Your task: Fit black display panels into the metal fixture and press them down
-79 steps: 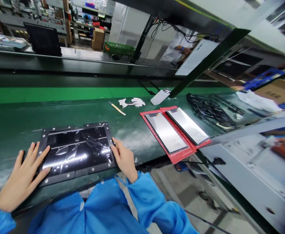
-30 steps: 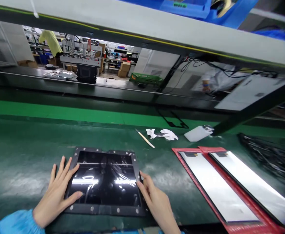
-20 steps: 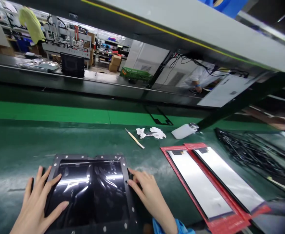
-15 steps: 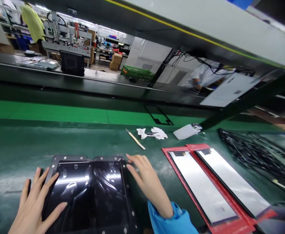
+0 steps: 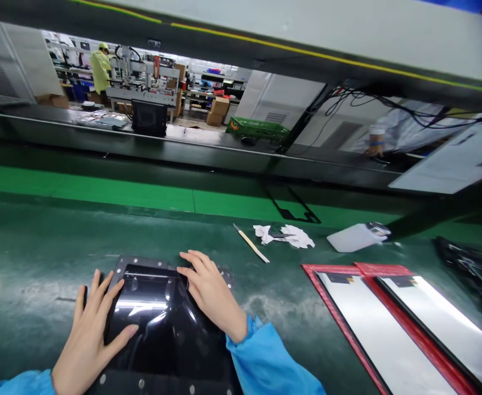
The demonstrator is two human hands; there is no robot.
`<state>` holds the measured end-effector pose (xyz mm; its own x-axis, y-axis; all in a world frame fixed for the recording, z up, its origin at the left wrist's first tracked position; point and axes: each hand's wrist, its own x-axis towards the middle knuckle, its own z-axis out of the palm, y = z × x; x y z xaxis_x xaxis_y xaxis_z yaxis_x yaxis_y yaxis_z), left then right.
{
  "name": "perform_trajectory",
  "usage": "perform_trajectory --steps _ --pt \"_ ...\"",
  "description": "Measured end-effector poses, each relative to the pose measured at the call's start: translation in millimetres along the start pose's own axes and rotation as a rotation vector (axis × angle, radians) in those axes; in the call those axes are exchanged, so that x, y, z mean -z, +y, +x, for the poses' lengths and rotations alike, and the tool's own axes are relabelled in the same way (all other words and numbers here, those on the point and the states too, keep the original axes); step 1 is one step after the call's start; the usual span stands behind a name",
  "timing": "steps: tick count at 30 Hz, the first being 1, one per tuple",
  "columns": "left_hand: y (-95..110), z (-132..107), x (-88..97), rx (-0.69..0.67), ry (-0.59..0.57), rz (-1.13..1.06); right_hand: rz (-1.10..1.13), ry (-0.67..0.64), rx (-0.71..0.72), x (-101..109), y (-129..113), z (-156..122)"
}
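A glossy black screen panel (image 5: 154,340) lies on the green bench, set in a dark frame with round silver dots (image 5: 142,263) along its border. My left hand (image 5: 90,329) is spread over the panel's left edge, its thumb resting on the glossy face. Over the upper right part of the panel lies my right hand (image 5: 212,291), fingers stretched toward the top edge and slightly apart. Nothing shows in either hand, though the underside of my right hand is hidden. Reflections of light run across the panel's surface.
A knife with a pale handle (image 5: 251,244), crumpled white tissue (image 5: 296,236) and a white bottle (image 5: 354,238) lie beyond the panel. To the right are silver-backed panels (image 5: 373,318) on red wrapping (image 5: 327,296) and a dark pile (image 5: 471,269). A person's hand (image 5: 375,148) shows behind the shelf.
My right hand has moved from the panel's upper right corner leftward onto its top edge. My left hand stays on the left side. The camera view has shifted.
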<state>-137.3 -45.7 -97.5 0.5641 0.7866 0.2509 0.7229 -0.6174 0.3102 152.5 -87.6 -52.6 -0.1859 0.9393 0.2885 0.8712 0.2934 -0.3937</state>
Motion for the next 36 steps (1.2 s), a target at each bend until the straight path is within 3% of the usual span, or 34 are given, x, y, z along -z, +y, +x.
perform_trajectory --steps 7,15,20,29,36 --pt "-1 13 -6.1 0.023 0.028 -0.026 0.332 0.094 -0.064 -14 11 11" --pt "-2 31 -10.4 0.072 0.011 -0.177 0.408 0.039 -0.036 -8 7 11" --pt "4 30 -6.2 0.048 0.032 -0.126 0.306 0.122 -0.032 1 -2 4" --pt "12 30 -2.2 0.039 0.067 0.025 0.202 0.125 -0.038 -22 0 8" --pt "14 31 -2.5 0.048 0.068 -0.009 0.203 0.135 -0.076 -23 5 12"
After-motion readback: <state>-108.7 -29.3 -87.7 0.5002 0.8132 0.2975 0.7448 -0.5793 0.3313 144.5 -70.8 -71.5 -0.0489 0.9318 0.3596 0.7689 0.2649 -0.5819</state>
